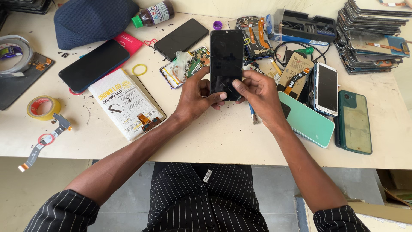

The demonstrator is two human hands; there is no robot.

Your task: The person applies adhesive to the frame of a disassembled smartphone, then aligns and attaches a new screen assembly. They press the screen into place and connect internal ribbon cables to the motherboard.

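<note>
Holding a black rectangular glass phone screen panel (226,60) upright over the cream worktable (214,137), the left hand (198,95) grips its lower edge from behind while the right hand (256,92) pinches the bottom right corner, thumb on the glass. Honestly that's a thin panel with faint scuffs or cracks, so a hard squeeze could snap it. If it slips, it lands on the opened phone body with green circuit board (185,66) just beside it. The mint green plastic back cover (310,122) sits under the right wrist, easy to knock off.
</note>
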